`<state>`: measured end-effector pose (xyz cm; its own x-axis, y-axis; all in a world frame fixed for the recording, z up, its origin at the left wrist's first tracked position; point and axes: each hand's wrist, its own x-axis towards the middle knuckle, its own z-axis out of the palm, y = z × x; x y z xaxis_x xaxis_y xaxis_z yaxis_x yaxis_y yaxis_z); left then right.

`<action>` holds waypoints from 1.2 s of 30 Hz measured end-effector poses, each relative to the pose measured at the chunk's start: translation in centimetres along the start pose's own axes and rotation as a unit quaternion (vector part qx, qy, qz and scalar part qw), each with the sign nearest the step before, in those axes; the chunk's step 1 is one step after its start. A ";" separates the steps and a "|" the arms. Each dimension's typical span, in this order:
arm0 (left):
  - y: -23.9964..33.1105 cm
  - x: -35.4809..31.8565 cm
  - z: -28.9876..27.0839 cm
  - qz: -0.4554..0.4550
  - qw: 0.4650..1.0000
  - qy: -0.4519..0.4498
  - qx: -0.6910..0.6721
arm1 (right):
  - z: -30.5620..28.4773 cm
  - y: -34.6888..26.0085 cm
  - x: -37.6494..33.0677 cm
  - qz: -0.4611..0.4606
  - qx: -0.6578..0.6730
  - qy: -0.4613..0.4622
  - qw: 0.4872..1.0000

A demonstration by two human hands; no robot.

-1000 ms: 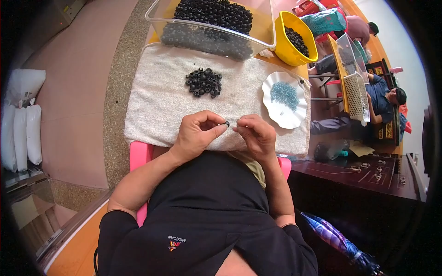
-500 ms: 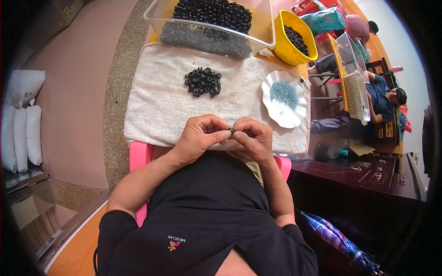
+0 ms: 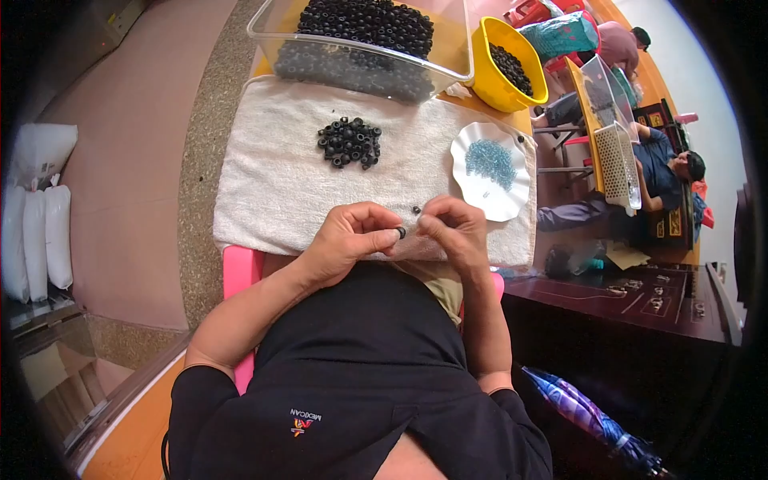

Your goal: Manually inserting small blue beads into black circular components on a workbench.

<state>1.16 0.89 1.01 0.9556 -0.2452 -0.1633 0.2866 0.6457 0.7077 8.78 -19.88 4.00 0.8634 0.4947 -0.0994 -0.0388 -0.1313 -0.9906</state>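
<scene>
My left hand (image 3: 352,238) pinches a small black ring-shaped piece (image 3: 401,233) between thumb and forefinger, over the near edge of a white towel (image 3: 264,184). Just to its right, my right hand (image 3: 456,232) has thumb and fingers drawn together. A tiny dark piece (image 3: 416,210) shows beside its fingertips; whether they touch it I cannot make out. Farther up the towel lies a pile of loose black hollow pieces (image 3: 349,144). A white scalloped plate (image 3: 500,206) at the right holds many small clear bluish bits (image 3: 490,162).
A clear plastic bin (image 3: 360,42) of black pieces stands at the far edge, beside a yellow tub (image 3: 504,88) of similar ones. A pink chair (image 3: 242,272) is under me. White sacks (image 3: 40,232) stand left, a folded umbrella (image 3: 584,416) lies right. Other people sit farther right.
My right hand has drawn away from the left, to the right and slightly up. The tiny dark piece now shows between them. The left hand still pinches the black piece.
</scene>
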 end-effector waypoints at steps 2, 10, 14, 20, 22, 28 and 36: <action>0.3 0.1 0.0 -0.003 1.000 0.013 -0.015 | -0.5 0.3 0.3 -0.047 -0.037 0.035 0.998; 0.1 0.2 -0.6 -0.012 0.999 0.031 -0.028 | 0.5 0.8 0.7 -0.160 -0.416 0.049 0.894; 0.0 0.3 -0.5 -0.011 0.999 0.038 -0.034 | 0.9 1.4 0.8 -0.182 -0.471 0.056 0.861; 0.0 0.2 -0.4 -0.015 0.999 0.044 -0.028 | 0.5 1.1 1.1 -0.274 -0.555 -0.008 0.785; 0.0 0.2 -0.5 -0.016 0.998 0.045 -0.030 | 0.6 0.9 1.1 -0.289 -0.565 -0.027 0.772; -0.1 0.3 -0.4 -0.015 0.998 0.053 -0.025 | 0.7 0.3 0.8 -0.260 -0.562 -0.058 0.783; -0.1 0.3 -0.1 0.003 0.999 0.049 -0.020 | 0.4 -0.2 0.5 -0.208 -0.375 -0.021 0.903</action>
<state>1.42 0.86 0.87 0.9587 -0.1712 -0.2271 0.2820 0.6752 0.6816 9.04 -19.21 4.08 0.7045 0.6650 0.2478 0.6495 -0.4635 -0.6027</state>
